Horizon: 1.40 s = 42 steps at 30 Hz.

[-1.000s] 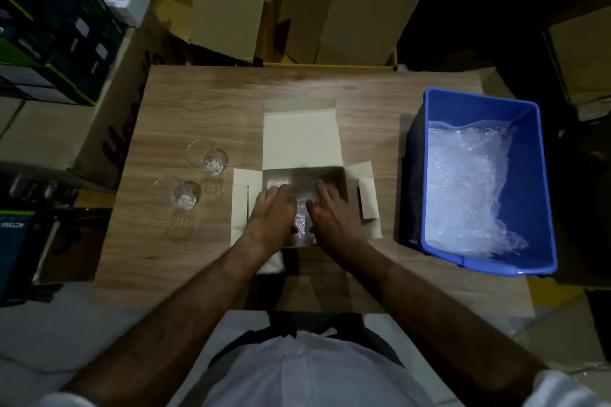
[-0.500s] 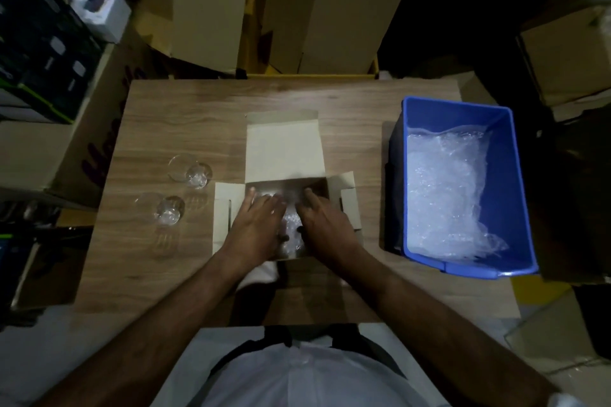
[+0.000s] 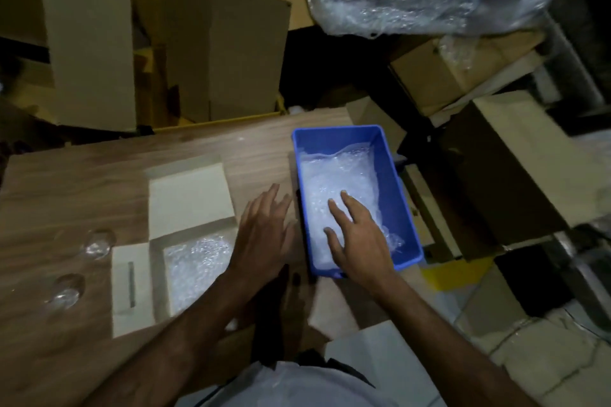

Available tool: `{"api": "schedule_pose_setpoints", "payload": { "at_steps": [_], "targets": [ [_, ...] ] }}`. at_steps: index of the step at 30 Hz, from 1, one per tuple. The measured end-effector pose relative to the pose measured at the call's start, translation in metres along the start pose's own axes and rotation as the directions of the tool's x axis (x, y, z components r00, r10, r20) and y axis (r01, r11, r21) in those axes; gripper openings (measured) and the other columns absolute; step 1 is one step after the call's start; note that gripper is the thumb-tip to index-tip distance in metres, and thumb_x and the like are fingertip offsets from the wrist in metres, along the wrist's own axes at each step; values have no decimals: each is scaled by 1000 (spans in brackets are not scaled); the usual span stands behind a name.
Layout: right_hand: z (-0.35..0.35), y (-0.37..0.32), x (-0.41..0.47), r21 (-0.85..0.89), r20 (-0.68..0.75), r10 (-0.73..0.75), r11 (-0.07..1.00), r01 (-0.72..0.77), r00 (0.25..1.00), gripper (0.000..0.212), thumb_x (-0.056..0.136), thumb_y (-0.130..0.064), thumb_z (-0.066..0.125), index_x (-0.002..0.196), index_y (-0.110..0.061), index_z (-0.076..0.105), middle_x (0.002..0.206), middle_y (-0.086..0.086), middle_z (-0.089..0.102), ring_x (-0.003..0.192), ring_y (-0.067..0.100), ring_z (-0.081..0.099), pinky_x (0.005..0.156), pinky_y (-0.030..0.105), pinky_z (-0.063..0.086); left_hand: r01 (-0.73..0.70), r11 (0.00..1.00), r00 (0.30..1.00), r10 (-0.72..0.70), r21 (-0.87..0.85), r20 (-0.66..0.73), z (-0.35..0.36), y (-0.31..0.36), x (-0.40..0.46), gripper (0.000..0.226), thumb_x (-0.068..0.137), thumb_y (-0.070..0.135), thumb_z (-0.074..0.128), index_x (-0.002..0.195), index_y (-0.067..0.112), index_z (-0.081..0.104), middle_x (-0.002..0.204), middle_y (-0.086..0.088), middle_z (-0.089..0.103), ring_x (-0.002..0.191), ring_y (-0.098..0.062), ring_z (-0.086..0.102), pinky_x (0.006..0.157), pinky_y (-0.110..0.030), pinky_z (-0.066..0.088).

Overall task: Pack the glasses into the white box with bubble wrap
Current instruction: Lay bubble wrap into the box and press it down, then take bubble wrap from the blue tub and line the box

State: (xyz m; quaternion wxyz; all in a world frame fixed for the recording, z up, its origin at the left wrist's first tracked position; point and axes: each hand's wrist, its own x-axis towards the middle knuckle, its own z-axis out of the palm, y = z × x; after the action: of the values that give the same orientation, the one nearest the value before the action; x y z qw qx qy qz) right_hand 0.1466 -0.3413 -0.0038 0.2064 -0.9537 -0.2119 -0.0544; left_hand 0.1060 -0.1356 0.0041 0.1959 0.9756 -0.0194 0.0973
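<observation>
We are fetching more wrap: our right hand (image 3: 358, 235) lies flat, fingers spread, on the bubble wrap (image 3: 337, 182) in the bin (image 3: 393, 172); our left hand (image 3: 264, 231) hovers open beside it. The box (image 3: 195, 261) is lined (glasses (image 3: 97, 244) wait left, unpacked). Next, pinch one sheet free.

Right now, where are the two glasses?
In the head view, both glasses stand on the wooden table, left of the open white box.

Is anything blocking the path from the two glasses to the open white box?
Nothing visible. Both glasses stand on the table left of the white box; only its low folded-out side flap lies between. The bubble-wrap lining sits uncovered.
</observation>
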Motion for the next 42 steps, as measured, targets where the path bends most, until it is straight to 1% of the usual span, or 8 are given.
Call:
{"api": "schedule_pose_setpoints", "payload": {
  "at_steps": [3, 7, 12, 16, 24, 32, 37, 42],
  "targets": [
    [-16, 35, -4, -97, 234, 98, 992, -77, 967, 61, 95, -35, 65, 151, -17, 46, 162, 15, 34, 145, 34, 38, 114, 41, 38, 10, 999, 999, -9, -43, 36, 15, 35, 30, 59, 97, 37, 43, 143, 2, 52, 155, -29, 38, 141, -44, 41, 115, -53, 36],
    [-26, 65, 9, -152, 597, 147, 986, -69, 789, 74, 95, -32, 62, 159, -19, 28, 169, 14, 13, 153, 30, 20, 120, 36, 27, 3, 998, 991, -12, 70, 134, 47, 45, 53, 63, 93, 32, 52, 145, -1, 49, 159, -30, 29, 145, -49, 34, 115, -59, 33],
    [-12, 79, 29, -204, 730, 152, 979, 0, 666, 63, 89, -12, 63, 149, -20, 46, 160, 15, 32, 140, 32, 44, 106, 41, 48, 32, 988, 975, -65, 151, 212, 62, 44, 62, 67, 93, 24, 57, 152, 0, 38, 166, -26, 12, 153, -45, 10, 122, -52, 13],
    [-9, 80, 37, -249, 651, 103, 965, 84, 752, 38, 96, -6, 50, 130, -17, 64, 133, 11, 60, 120, 31, 61, 90, 40, 52, 83, 988, 971, -109, 129, 213, 61, 45, 63, 69, 96, 21, 50, 158, 5, 24, 169, -18, -5, 156, -37, -8, 122, -45, -2],
    [-24, 97, 18, 12, 239, 5, 1000, -8, 971, 37, 93, -18, 59, 128, -27, 67, 145, 2, 59, 122, 28, 63, 81, 42, 59, 87, 995, 952, -97, 46, 290, 50, 46, 64, 72, 100, 19, 46, 162, 16, 11, 168, -9, -18, 153, -28, -23, 122, -40, -13],
    [-43, 93, 10, 129, -4, -87, 988, 87, 996, 36, 91, -21, 61, 126, -22, 70, 138, 4, 65, 118, 22, 68, 90, 34, 57, 21, 970, 943, 61, -241, 326, 19, 21, 47, 82, 89, 14, 51, 162, 28, 15, 168, 11, -13, 155, -14, -17, 127, -41, -3],
    [-53, 86, 6, 130, -200, -194, 966, 222, 960, 34, 88, -4, 67, 121, -12, 71, 129, 5, 70, 111, 20, 69, 90, 29, 54, -14, 988, 920, 73, -156, 384, 14, 32, 56, 116, 77, 42, 80, 161, 36, 0, 168, 10, -16, 154, -12, -18, 124, -33, -5],
    [-64, 81, 5, 81, -203, -266, 954, 287, 942, 34, 95, -15, 65, 129, -17, 63, 104, 0, 67, 82, 20, 65, 66, 31, 49, 110, 896, 992, -72, -430, 104, 28, 46, 74, 59, 89, 27, 76, 143, 23, 52, 161, 3, 37, 148, -13, 32, 123, -39, 28]
  ]
}}
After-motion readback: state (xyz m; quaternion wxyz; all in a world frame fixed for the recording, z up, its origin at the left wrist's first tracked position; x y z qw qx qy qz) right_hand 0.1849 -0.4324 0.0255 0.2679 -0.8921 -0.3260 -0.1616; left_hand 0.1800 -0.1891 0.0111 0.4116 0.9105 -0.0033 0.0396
